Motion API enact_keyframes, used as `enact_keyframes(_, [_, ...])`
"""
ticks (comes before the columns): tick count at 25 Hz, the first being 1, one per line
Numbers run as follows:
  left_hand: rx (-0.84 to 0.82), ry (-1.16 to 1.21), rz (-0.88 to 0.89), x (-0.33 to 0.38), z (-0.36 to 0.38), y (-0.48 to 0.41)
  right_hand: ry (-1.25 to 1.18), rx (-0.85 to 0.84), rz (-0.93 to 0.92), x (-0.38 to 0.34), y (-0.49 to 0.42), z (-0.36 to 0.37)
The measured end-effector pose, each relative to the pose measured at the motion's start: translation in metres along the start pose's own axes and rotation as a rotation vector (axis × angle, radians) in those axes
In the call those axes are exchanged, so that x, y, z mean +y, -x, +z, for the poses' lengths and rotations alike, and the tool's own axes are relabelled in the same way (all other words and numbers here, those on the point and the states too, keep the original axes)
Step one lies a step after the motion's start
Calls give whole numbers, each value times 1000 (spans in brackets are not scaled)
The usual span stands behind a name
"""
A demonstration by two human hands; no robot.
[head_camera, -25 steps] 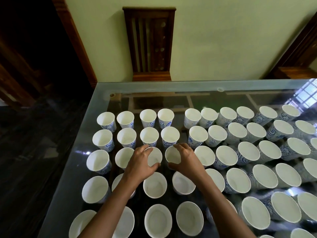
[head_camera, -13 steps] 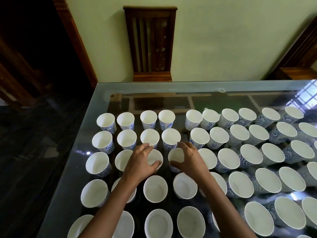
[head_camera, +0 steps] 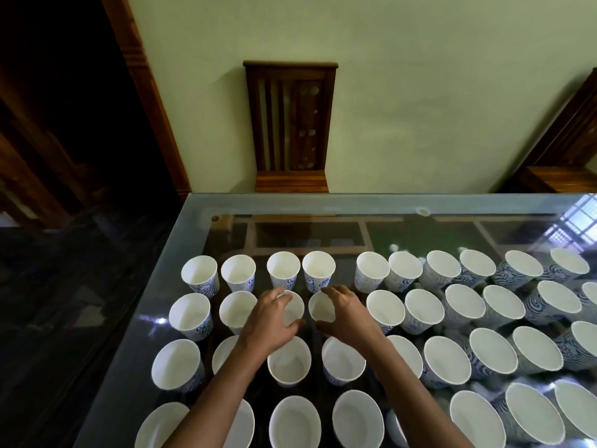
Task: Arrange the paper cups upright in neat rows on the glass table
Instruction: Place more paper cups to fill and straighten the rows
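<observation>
Standing upright in rows on glass table (head_camera: 323,205): white, blue-swirled paper cups (head_camera: 373,270).

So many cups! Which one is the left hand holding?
The white-and-blue paper cup third from the left in the second-farthest row: only it has the left hand gripping its rim. The right hand holds its neighbour.

Left hand (head_camera: 271,320) shifted forward from the third row, now curled round a second-row cup (head_camera: 294,308), right hand (head_camera: 350,315) likewise shifted onto the neighbouring cup (head_camera: 320,309), third-row cups (head_camera: 289,367) released.
</observation>
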State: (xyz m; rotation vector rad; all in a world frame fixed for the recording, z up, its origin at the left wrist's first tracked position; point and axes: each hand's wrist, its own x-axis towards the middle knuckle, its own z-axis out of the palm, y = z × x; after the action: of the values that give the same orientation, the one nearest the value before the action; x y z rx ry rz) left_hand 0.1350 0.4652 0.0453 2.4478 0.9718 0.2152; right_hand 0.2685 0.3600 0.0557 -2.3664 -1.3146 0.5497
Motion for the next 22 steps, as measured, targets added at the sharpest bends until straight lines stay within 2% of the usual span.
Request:
enact_keyframes(10, [55, 35, 48, -7, 0, -8, 30, 56, 11, 2, -5, -3])
enact_keyframes(17, [137, 48, 12, -7, -10, -53, -12, 92, -3, -2, -56, -21])
enact_keyframes(22, [93, 42, -1, -7, -10, -81, 24, 32, -46, -3, -80, -22])
